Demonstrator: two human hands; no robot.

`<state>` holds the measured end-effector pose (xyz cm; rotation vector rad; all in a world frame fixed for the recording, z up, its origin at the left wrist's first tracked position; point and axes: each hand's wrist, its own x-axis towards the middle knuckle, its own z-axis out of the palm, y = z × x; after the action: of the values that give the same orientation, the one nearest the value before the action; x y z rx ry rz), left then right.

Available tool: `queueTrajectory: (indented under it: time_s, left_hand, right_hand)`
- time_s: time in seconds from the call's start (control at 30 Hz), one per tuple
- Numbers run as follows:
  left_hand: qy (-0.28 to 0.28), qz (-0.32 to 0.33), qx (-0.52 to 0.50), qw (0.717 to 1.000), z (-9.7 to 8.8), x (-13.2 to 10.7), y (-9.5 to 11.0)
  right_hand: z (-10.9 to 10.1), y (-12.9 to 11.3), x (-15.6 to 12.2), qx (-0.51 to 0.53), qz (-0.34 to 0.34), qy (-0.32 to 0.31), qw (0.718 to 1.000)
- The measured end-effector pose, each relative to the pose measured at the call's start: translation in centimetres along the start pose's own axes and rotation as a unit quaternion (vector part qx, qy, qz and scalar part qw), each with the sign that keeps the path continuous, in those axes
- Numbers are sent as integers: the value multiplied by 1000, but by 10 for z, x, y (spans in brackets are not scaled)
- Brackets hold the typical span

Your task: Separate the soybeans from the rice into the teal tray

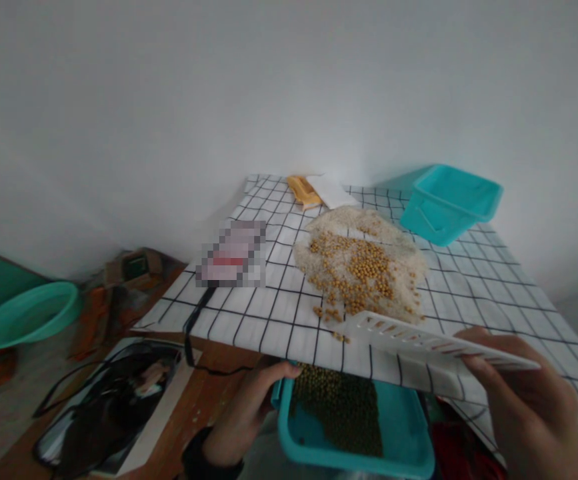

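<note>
My left hand (253, 407) grips the side rim of a turquoise plastic bin (406, 427) held below the table's front edge. Inside it lie small dark green beans (353, 407), with yellow soybeans at the far left corner. In my right hand (529, 393) is a white slotted plastic piece (419, 345), pinched at its right end and slanting over the table edge. Its far end is close to the near side of a spread pile of pale rice-like grains (351, 219). More soybeans (371, 260) are scattered over that pile, and a few lie loose near the edge.
A second turquoise bin (439, 217) stands at the checked table's (269, 307) back right. A yellow packet (303, 192) and white sheet (331, 191) lie behind the pile. A blurred-out flat object (231, 253) with a black strap lies left. A green basin (29, 313) is lower left.
</note>
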<state>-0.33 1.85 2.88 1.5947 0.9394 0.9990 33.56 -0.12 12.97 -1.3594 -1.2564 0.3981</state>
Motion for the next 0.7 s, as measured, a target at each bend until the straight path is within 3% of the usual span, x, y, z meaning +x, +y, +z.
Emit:
queueTrajectory:
  time_s: [0.3,0.7]
  left_hand:
    - [0,-15,17,1000,-1,-7,-20]
    - [-1,12,14,1000,2,-4,-10]
  right_hand:
    - [9,5,4,-4,-13,8,1000]
    - [12,9,5,7,-10,28,1000]
